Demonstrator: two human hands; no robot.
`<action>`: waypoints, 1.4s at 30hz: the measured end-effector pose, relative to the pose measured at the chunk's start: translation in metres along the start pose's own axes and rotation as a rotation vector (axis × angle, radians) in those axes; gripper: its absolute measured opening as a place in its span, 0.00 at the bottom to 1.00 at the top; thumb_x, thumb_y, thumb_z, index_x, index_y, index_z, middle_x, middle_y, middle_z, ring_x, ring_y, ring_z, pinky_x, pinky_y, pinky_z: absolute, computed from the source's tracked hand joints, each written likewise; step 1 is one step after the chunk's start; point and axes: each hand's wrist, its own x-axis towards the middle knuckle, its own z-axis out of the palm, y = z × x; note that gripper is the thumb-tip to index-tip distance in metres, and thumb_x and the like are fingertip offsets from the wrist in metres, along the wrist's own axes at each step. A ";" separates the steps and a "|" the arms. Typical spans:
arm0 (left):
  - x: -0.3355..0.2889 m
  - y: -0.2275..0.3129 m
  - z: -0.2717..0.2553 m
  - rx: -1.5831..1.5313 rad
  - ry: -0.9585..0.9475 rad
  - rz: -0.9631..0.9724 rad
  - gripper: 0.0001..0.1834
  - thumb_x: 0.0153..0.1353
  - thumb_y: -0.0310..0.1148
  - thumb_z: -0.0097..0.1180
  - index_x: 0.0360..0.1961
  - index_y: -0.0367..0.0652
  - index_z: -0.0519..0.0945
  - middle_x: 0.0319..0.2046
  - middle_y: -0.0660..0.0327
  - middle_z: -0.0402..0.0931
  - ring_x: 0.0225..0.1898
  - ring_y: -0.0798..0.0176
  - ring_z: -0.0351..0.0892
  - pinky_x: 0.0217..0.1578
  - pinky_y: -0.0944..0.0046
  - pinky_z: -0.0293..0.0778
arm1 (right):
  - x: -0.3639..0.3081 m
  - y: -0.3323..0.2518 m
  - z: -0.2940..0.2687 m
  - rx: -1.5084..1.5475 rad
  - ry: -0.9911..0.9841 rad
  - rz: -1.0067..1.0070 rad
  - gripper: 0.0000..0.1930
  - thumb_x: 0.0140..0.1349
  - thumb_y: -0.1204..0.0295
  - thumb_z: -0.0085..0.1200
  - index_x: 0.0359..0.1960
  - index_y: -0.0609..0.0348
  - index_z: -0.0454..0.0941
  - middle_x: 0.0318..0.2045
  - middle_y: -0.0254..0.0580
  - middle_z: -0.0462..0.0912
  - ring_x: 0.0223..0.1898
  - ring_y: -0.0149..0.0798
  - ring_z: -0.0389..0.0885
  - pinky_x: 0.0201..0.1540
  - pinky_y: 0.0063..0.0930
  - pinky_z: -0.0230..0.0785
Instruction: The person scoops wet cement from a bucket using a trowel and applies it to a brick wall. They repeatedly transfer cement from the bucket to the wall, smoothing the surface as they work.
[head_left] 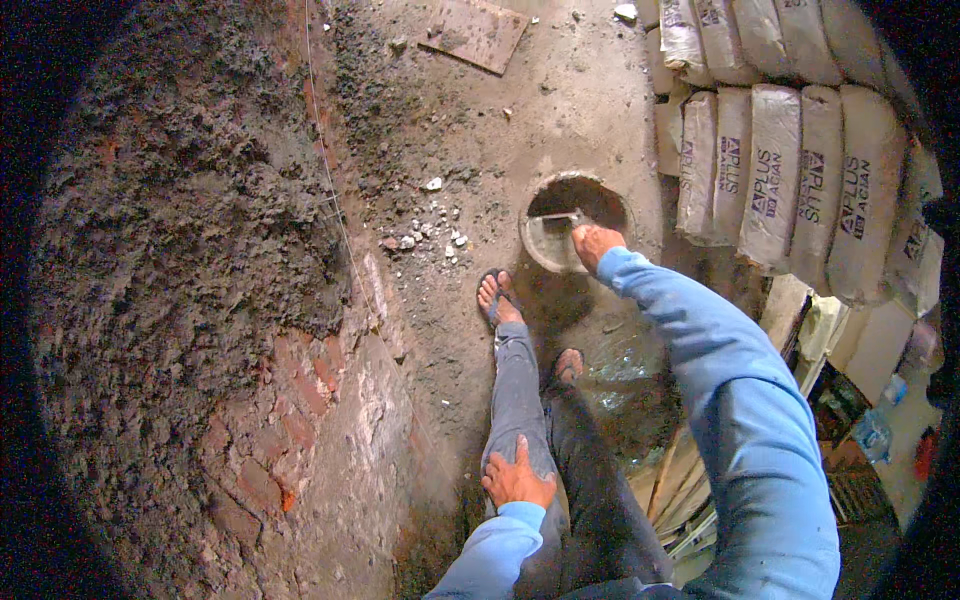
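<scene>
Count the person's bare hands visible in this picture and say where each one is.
2. The left hand rests flat on the person's left thigh. The right hand reaches down into the round pan on the floor, at a trowel. No other hands show.

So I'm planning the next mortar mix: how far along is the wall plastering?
Rough mortar coat covers the upper wall; lower brickwork is bare. Right hand reaches into the mortar pan, apparently holding a trowel; left hand rests on the thigh. The lower wall remains.
</scene>
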 end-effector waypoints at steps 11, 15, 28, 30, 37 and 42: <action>0.011 -0.006 -0.015 -0.026 -0.053 -0.010 0.42 0.43 0.49 0.65 0.62 0.57 0.65 0.46 0.45 0.64 0.49 0.43 0.65 0.50 0.48 0.61 | 0.047 0.059 0.112 -0.009 -0.194 -0.060 0.16 0.53 0.67 0.50 0.39 0.66 0.76 0.35 0.57 0.79 0.37 0.53 0.80 0.40 0.42 0.73; 0.016 -0.004 -0.021 0.006 -0.086 -0.013 0.42 0.42 0.49 0.64 0.62 0.58 0.65 0.46 0.46 0.64 0.48 0.44 0.66 0.50 0.48 0.61 | 0.047 0.029 0.152 1.065 -0.531 0.056 0.11 0.55 0.67 0.51 0.30 0.65 0.76 0.20 0.45 0.76 0.23 0.43 0.77 0.26 0.33 0.72; 0.016 0.005 -0.039 0.097 -0.051 0.041 0.43 0.43 0.49 0.65 0.63 0.57 0.64 0.49 0.44 0.64 0.52 0.43 0.64 0.50 0.47 0.61 | 0.011 0.019 0.050 3.090 -0.642 0.326 0.16 0.60 0.60 0.53 0.36 0.62 0.71 0.20 0.32 0.70 0.15 0.25 0.66 0.12 0.17 0.61; 0.015 0.010 -0.043 0.076 -0.054 0.028 0.43 0.43 0.49 0.65 0.63 0.57 0.64 0.50 0.44 0.63 0.52 0.43 0.64 0.50 0.47 0.61 | -0.008 0.040 0.036 2.693 -0.628 0.300 0.18 0.59 0.56 0.53 0.35 0.60 0.72 0.18 0.32 0.71 0.14 0.26 0.66 0.13 0.23 0.63; 0.006 0.009 -0.009 0.087 -0.030 0.028 0.43 0.42 0.49 0.65 0.63 0.57 0.64 0.51 0.42 0.61 0.53 0.41 0.62 0.53 0.45 0.58 | -0.008 0.045 0.028 0.521 -0.041 0.070 0.18 0.56 0.64 0.52 0.41 0.69 0.71 0.38 0.61 0.79 0.40 0.59 0.79 0.43 0.43 0.72; -0.006 0.015 0.022 0.060 0.035 0.031 0.42 0.42 0.48 0.66 0.62 0.57 0.65 0.47 0.45 0.63 0.51 0.43 0.64 0.50 0.47 0.60 | 0.045 0.033 0.030 0.194 -0.293 -0.023 0.15 0.51 0.70 0.53 0.39 0.67 0.79 0.42 0.62 0.79 0.46 0.51 0.80 0.46 0.41 0.73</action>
